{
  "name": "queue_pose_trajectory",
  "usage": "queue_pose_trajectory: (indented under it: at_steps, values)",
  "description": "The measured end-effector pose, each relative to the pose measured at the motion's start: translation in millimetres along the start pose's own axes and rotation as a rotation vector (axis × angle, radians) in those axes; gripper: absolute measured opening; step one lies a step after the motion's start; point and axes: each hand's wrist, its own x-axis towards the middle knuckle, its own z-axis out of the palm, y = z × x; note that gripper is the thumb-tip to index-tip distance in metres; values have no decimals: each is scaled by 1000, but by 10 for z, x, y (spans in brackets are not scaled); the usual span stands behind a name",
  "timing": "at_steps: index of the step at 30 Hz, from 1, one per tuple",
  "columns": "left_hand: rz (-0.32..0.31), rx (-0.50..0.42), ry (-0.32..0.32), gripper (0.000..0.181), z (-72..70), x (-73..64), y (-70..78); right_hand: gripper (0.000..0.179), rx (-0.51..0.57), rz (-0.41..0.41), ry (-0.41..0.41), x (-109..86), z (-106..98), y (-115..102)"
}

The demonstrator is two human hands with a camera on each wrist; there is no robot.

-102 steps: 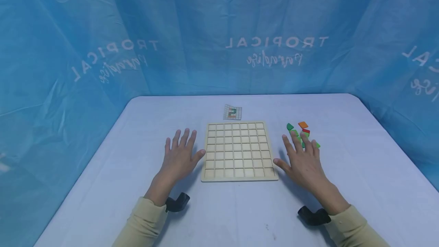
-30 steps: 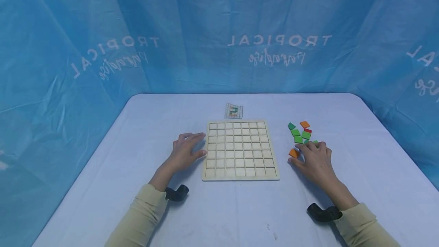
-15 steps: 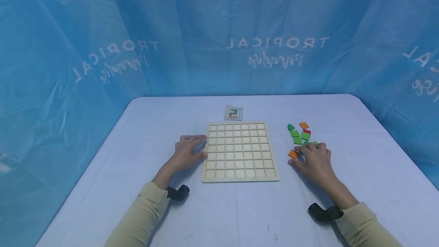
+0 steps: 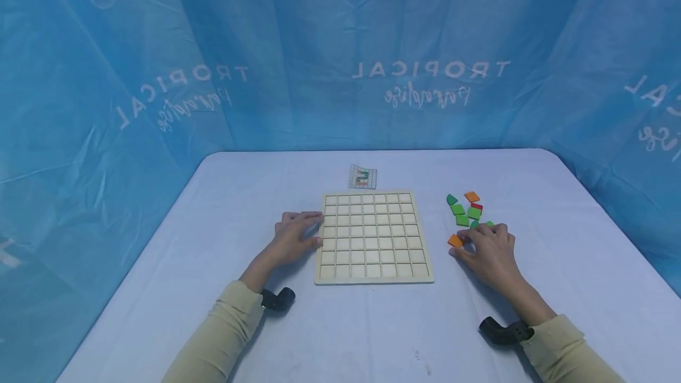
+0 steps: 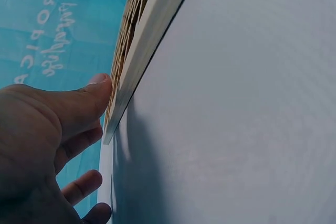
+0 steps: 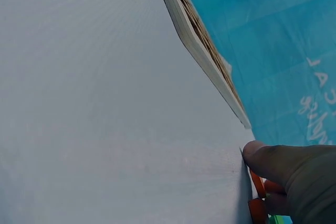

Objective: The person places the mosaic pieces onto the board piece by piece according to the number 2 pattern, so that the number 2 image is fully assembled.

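A pale wooden grid board [image 4: 373,239] lies in the middle of the table in the head view. At its left edge is the left hand [image 4: 291,238], its thumb and a fingertip touching the rim. In the left wrist view that thumb [image 5: 86,100] lies against the board's side. To the right of the board, the right hand [image 4: 489,251] pinches an orange tile [image 4: 455,240] between thumb and index finger, low over the table. In the right wrist view, the orange tile [image 6: 257,183] shows beside the thumb; the other fingers are partly hidden.
Several green tiles [image 4: 462,220] lie beyond the right hand, with a red tile [image 4: 477,206] and another orange tile [image 4: 472,196]. A small pattern card [image 4: 363,177] lies behind the board. Blue printed curtain [image 4: 319,46] surrounds the white table [image 4: 239,194].
Since the earliest frame, both hands have gone from spread fingers to bent ones. The left touches the board's edge; the right has closed around the orange tile. Over the last second little has moved.
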Motion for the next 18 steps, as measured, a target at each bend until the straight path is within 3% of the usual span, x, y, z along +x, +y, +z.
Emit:
queue_pose_trajectory:
  at_steps: [18]
  values:
    - [-1, 32, -12, 52, 12, 16, 6, 28, 39, -12, 42, -3, 24, 29]
